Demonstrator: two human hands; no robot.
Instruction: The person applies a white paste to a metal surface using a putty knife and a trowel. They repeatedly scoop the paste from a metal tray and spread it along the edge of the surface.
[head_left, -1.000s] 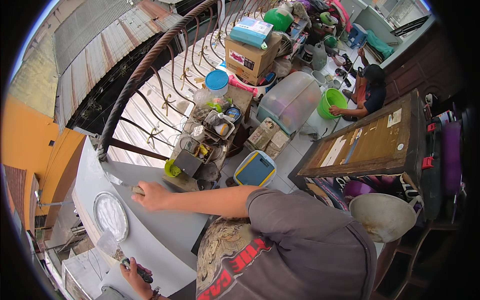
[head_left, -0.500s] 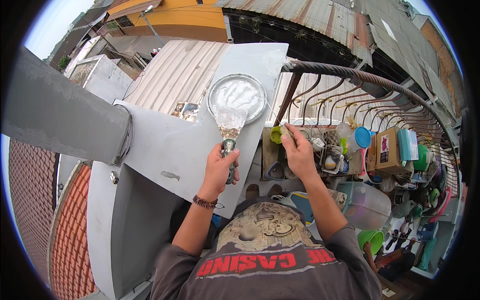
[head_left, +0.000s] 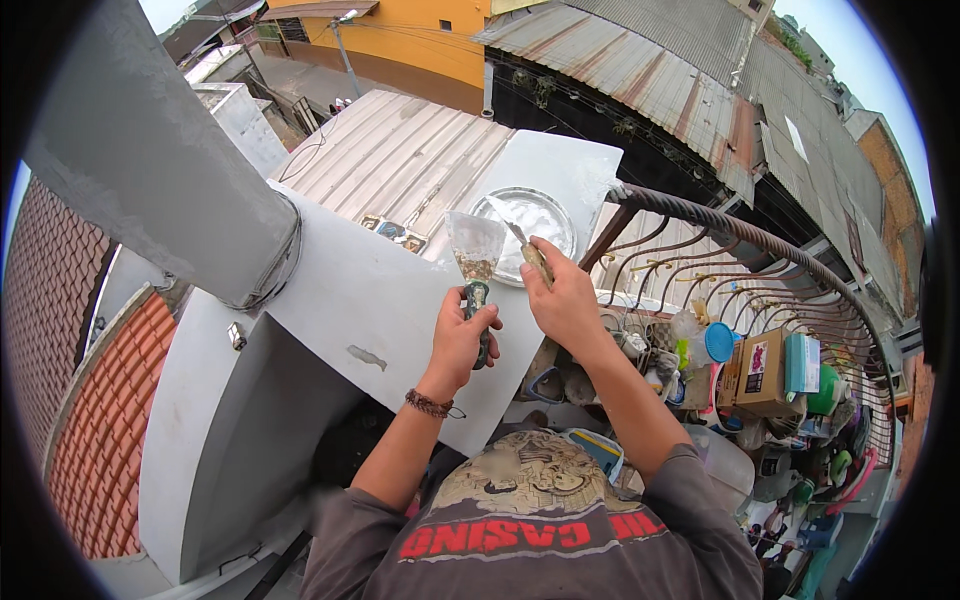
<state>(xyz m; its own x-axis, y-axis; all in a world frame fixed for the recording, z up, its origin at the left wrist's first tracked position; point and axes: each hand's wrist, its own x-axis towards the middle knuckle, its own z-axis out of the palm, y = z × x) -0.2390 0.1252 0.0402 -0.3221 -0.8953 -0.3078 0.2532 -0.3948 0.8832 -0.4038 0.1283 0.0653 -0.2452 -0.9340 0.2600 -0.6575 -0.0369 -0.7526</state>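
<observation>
My left hand is closed around the dark green handle of a wide putty knife. Its broad blade points away from me and carries whitish residue and brown stains. In my right hand is a narrower putty knife with a worn tan handle. Its blade tilts up and left, close to the wide blade; whether the two touch I cannot tell. Behind both blades, a round tub holding smeared white paste rests on the grey ledge. The knives partly hide the tub.
A thick grey pillar rises at left. Along the right curves a brown metal railing. Below it lie a cardboard box, a blue round lid and assorted clutter. A chipped patch marks the ledge.
My right hand has moved left and in front of the tub, bringing its knife beside the wide blade. My left hand keeps its grip. The whole view has shifted.
</observation>
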